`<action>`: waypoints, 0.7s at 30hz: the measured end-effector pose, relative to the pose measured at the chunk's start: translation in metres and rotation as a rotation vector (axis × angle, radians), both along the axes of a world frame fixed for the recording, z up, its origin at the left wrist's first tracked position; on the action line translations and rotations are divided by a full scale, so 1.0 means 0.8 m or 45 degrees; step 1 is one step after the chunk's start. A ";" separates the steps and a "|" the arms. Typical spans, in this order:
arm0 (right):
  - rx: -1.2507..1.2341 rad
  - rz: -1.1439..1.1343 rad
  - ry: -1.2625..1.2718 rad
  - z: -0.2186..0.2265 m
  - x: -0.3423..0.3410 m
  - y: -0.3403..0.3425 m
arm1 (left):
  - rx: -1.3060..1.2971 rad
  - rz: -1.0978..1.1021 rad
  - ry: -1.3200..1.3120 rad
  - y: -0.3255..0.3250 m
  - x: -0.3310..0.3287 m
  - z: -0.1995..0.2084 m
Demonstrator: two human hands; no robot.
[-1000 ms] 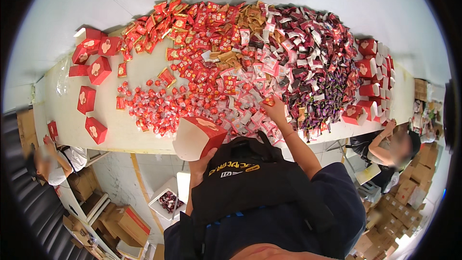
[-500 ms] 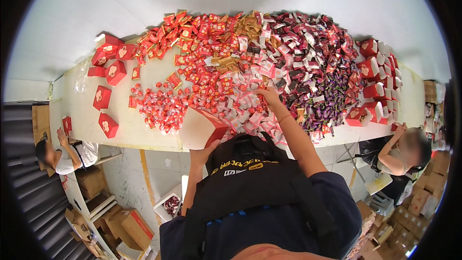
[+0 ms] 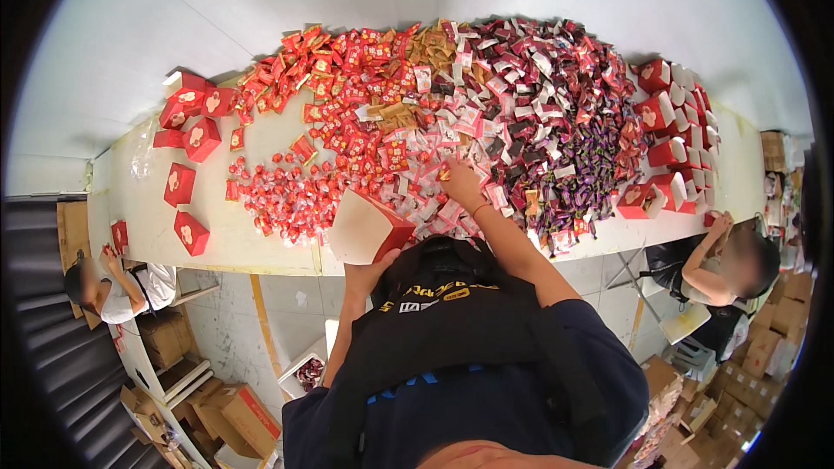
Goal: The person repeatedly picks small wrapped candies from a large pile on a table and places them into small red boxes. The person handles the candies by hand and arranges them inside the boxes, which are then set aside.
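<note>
My left hand (image 3: 369,274) grips a red paper box (image 3: 365,224) from below, at the table's near edge. The box is tilted, with its white flap toward the left. Above the pile of pink-and-white wrapped candies (image 3: 426,152), my right hand (image 3: 462,184) has its fingers pinched together. A small reddish bit shows at its fingertips, too small to name. Left of the box lie round red candies in clear wrappers (image 3: 291,200). Farther back are red candy packets (image 3: 360,91), and to the right, purple wrapped candies (image 3: 582,178).
Several red boxes (image 3: 202,139) stand at the table's left, and rows of open ones (image 3: 667,152) at the right. One person (image 3: 130,282) sits at the left end, another (image 3: 721,269) at the right. Cardboard boxes (image 3: 234,417) lie on the floor, beside a white bin (image 3: 304,369).
My right hand has moved slightly left and nearer, its fingers now drawn together over the pink-and-white candies. The box in my left hand has shifted a little to the right.
</note>
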State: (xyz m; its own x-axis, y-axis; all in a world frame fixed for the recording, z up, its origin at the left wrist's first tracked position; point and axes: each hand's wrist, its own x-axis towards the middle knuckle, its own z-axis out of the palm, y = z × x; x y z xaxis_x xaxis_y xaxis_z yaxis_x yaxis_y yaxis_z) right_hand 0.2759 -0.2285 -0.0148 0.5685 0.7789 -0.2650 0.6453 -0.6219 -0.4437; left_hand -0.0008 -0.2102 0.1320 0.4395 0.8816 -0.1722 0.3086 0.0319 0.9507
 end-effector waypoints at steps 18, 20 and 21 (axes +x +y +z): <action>0.894 0.131 0.756 0.303 -0.057 -0.029 | 0.958 -0.167 0.087 0.013 0.089 0.022; 0.905 -0.053 0.844 0.312 -0.061 -0.030 | 1.000 -0.132 -0.067 0.008 0.107 0.031; 0.985 -0.074 0.851 0.295 -0.061 -0.032 | 0.932 -0.159 -0.044 0.004 0.108 0.039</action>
